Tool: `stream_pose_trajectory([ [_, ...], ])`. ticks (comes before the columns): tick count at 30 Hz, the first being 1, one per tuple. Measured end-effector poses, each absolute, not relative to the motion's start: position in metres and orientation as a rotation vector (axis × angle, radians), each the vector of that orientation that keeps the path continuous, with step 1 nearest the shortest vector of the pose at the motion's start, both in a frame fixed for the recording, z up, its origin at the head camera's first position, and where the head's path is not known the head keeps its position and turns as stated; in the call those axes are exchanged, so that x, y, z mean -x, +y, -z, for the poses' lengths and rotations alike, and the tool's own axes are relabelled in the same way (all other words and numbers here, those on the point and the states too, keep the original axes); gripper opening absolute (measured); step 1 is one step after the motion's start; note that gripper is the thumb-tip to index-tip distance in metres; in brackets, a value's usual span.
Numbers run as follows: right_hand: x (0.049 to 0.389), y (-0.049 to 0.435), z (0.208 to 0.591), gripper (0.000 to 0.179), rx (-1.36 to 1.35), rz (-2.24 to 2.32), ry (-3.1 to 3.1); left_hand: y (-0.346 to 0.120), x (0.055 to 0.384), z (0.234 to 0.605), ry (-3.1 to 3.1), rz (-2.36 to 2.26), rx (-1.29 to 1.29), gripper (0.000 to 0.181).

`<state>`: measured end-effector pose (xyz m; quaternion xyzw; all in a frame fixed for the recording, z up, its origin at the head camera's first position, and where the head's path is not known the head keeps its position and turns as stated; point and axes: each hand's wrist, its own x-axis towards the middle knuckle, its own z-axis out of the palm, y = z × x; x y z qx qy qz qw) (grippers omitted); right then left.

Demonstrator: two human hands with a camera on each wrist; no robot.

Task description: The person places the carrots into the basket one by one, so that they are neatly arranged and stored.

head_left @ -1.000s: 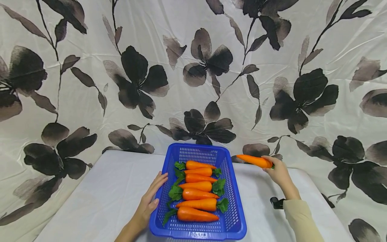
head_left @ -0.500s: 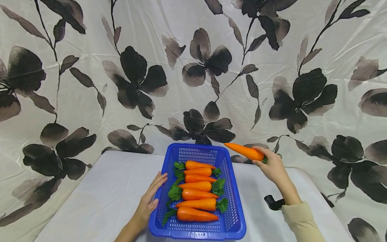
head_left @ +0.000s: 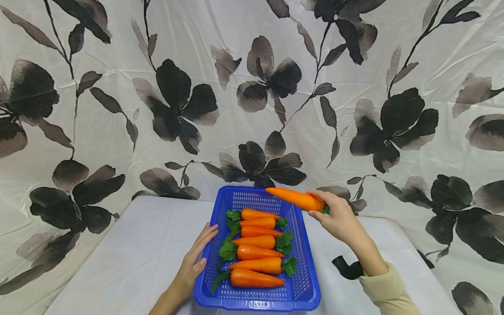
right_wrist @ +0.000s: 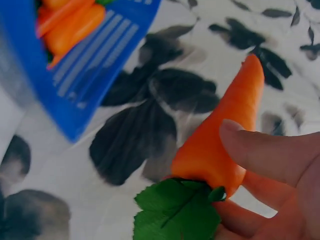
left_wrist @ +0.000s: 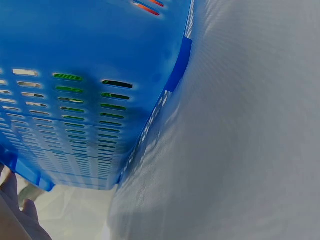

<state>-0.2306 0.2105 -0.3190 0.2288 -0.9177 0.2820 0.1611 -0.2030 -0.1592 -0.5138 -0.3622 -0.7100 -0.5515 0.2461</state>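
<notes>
A carrot [head_left: 296, 198] with green leaves is pinched near its leafy end by my right hand [head_left: 339, 217]. Its tip points left and overlaps the far right corner of the blue basket [head_left: 309, 262] in the head view. The right wrist view shows the thumb lying along the carrot [right_wrist: 220, 135], with the green leaf hanging below. My left hand [head_left: 193, 258] rests its straight fingers against the basket's left rim. Inside the basket several carrots [head_left: 257, 265] lie crosswise in a column, their leafy ends pointing alternately left and right.
The basket stands on a table with a white cloth [head_left: 118, 258]. Behind it hangs a pale curtain [head_left: 220, 144] with dark flowers. A black wrist camera [head_left: 348, 267] sticks out from the right wrist, beside a beige sleeve [head_left: 387, 288].
My right hand has carried the carrot leftward, from right of the basket to over its far right corner. The left hand and the carrots in the basket have stayed in place.
</notes>
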Motion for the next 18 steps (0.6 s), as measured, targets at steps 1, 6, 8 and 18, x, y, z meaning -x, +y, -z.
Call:
stream_pose_trajectory([
  [1, 0.228, 0.207, 0.318, 0.043, -0.673, -0.800, -2.623, -0.159, 0.203, 0.514, -1.934, 1.504, 0.990, 0.057],
  [6, 0.219, 0.191, 0.315, 0.044, -0.779, -0.804, -2.657, -0.160, 0.203, 0.514, -1.939, 1.505, 0.986, 0.057],
  [8, 0.216, 0.184, 0.315, 0.043, -0.819, -0.782, -2.676, -0.160, 0.203, 0.514, -1.945, 1.504, 0.980, 0.057],
  [18, 0.201, 0.151, 0.327, 0.041, -0.914, -0.630, -2.853, -0.159, 0.201, 0.512, -1.962, 1.516, 0.971, 0.057],
])
